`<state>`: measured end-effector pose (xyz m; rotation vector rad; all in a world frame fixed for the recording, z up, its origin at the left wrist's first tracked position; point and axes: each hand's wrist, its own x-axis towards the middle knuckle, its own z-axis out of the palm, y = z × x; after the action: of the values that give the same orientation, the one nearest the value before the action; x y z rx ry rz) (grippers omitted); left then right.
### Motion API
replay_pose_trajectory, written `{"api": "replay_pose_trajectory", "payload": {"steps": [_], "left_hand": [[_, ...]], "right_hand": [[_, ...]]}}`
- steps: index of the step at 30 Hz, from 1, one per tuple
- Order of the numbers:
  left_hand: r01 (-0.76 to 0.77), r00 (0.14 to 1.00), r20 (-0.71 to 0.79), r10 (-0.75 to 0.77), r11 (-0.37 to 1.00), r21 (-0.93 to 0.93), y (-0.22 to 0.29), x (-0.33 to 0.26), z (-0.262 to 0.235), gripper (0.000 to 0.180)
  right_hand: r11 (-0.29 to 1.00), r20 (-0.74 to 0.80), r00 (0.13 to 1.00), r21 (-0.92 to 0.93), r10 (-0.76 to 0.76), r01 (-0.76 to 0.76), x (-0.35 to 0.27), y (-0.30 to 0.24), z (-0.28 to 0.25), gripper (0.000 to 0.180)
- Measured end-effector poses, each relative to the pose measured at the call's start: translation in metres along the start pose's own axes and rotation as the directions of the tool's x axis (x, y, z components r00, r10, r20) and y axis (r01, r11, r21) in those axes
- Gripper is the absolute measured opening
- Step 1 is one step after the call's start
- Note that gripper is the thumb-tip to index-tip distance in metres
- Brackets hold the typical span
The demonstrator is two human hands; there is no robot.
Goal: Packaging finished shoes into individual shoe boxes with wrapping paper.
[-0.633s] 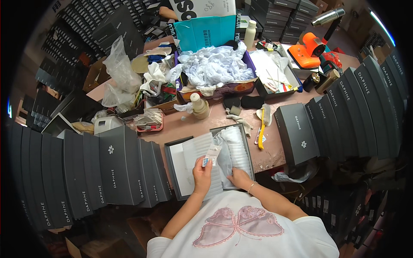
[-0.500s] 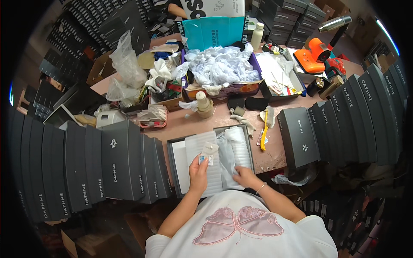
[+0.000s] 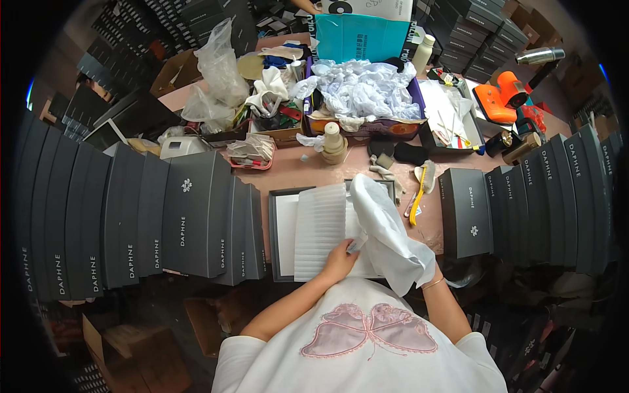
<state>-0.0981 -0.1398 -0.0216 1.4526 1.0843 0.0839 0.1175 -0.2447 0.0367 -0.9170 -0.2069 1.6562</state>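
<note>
An open dark grey shoe box (image 3: 283, 203) lies on the table before me, with a ribbed white foam sheet (image 3: 320, 229) over part of it. My left hand (image 3: 341, 261) is closed at the sheet's right edge, pinching a small clear packet (image 3: 354, 246). On the right, a white tissue-wrapped bundle (image 3: 386, 226) is raised and tilted above the box. My right hand (image 3: 434, 270) grips its lower end; the paper covers most of the fingers. What the tissue contains is hidden.
Grey shoe boxes stand in rows at left (image 3: 196, 209) and right (image 3: 466, 213). Behind lie a beige pump bottle (image 3: 333, 145), a yellow-handled brush (image 3: 419, 196), a pink basket of packets (image 3: 252, 154) and a carton of crumpled white tissue (image 3: 367, 92).
My right hand has lifted the tissue-wrapped bundle out of the box. My left hand has moved right and lower across the foam sheet, keeping the packet. The whole view has shifted slightly.
</note>
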Motion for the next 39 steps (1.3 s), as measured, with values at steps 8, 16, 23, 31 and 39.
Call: {"api": "replay_pose_trajectory", "payload": {"steps": [8, 16, 23, 31, 39], "left_hand": [[-0.494, 0.869, -0.233, 0.436, 0.750, -0.439, 0.067, -0.054, -0.012, 0.088], [-0.163, 0.974, -0.104, 0.200, 0.309, -0.937, 0.045, -0.050, -0.059, 0.027], [-0.024, 1.000, -0.024, 0.000, 0.056, -0.998, 0.000, -0.028, -0.056, 0.037], [-0.089, 0.940, 0.073, 0.334, 0.445, -0.891, 0.001, -0.038, -0.082, 0.046], [-0.390, 0.921, -0.374, 0.111, 0.266, -0.881, 0.085, -0.021, -0.089, 0.039]], "right_hand": [[0.845, 0.002, 0.960, -0.473, -0.280, 0.247, 0.044, 0.039, 0.053, 0.032], [-0.310, 0.482, 0.559, -0.872, -0.674, 0.379, 0.053, -0.044, 0.099, 0.032], [-0.157, 0.598, 0.670, -0.786, -0.439, 0.598, 0.063, 0.035, 0.119, 0.026], [0.917, 0.035, 0.945, -0.236, -0.324, 0.323, 0.076, -0.001, 0.100, 0.099], [-0.279, 0.590, 0.756, -0.805, -0.283, 0.524, 0.061, -0.003, 0.137, 0.076]]}}
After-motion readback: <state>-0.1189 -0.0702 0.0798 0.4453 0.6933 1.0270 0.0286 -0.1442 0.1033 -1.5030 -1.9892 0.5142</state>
